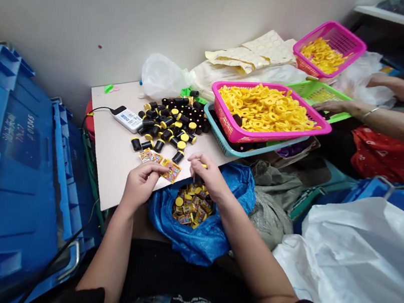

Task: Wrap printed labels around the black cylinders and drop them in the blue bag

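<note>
My left hand (141, 182) is closed in a pinch at the table's front edge, thumb and forefinger on a colourful printed label (171, 171). More such labels (150, 156) lie just beyond its fingers. My right hand (209, 174) grips a small black canister (197, 178) with a yellow cap, mostly covered by the fingers. It is above an open blue sack (162, 216) holding many canisters wrapped in printed labels (194, 206). Past both hands, a pile of black canisters with yellow caps (168, 123) is spread over the white table (110, 158).
A white device (128, 118) with a cable lies left of the pile. A pink basket (229, 120) of yellow rings rests on a teal basket (232, 151). Another person's hands (332, 106) are at a green basket (325, 91). Blue crates (31, 146) stand left.
</note>
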Available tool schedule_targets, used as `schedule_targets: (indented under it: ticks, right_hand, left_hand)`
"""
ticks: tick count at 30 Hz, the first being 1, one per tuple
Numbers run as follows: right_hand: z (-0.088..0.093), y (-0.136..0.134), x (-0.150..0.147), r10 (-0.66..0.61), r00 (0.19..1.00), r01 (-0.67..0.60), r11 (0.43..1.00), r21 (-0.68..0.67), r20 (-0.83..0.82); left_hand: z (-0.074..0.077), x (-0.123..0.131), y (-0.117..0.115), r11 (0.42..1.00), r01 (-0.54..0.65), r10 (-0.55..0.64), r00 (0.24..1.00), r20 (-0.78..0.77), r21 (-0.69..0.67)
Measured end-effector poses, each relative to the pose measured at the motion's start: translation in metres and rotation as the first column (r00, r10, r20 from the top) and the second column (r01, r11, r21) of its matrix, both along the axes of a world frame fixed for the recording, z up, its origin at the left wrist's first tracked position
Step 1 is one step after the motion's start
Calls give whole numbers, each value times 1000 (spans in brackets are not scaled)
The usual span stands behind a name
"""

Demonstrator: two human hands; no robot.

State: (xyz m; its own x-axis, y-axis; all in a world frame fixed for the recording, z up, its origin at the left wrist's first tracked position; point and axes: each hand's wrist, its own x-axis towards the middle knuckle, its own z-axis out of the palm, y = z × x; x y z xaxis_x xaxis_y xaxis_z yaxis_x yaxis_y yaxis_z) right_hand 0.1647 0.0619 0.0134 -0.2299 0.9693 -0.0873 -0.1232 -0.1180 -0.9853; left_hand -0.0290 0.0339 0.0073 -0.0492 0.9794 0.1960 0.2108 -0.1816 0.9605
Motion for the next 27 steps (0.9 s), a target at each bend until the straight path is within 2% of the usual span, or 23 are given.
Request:
schedule_targets:
  ticks: [2,4,5,8,11,15,17,21,25,27]
  right_hand:
    - [-2,-1,-2,111,991,-109,994,-19,77]
    - [-6,-4,-5,198,979,-195,979,-53,55]
    - [-8,-6,-6,200,979,-198,978,-69,28]
    - [-13,-11,-9,130,992,-128,988,-87,11]
    - [-12,-13,-8,61,998,-59,997,-49,28]
    - [2,-16,2,-86,972,72,995,-72,-220]
    - [11,-18,7,-97,952,78,994,-76,-290]
    - [18,-21,14,-4,977,-1,1000,-20,-212]
    - [9,-20,10,14,987,-15,1000,-5,-161]
    - [4,-19,4,36,998,-35,999,10,-56]
  left_hand:
    - [0,7,-3,999,44,-45,999,13,26]
    - [-1,13,-4,999,52,-52,994,94,-6]
    - [-1,16,-4,998,48,-41,988,148,-39]
    - [0,22,-4,989,58,-19,961,276,-135]
    - [4,24,-5,986,36,11,960,280,-164]
    - [2,23,-7,985,-45,86,965,247,-165]
    - [-2,23,-7,985,-46,86,967,241,-165]
    - [-4,25,-8,985,-46,100,939,328,-168]
    - [-3,29,-8,984,-53,110,933,344,-169]
    - [-3,31,-8,985,-61,114,933,341,-162]
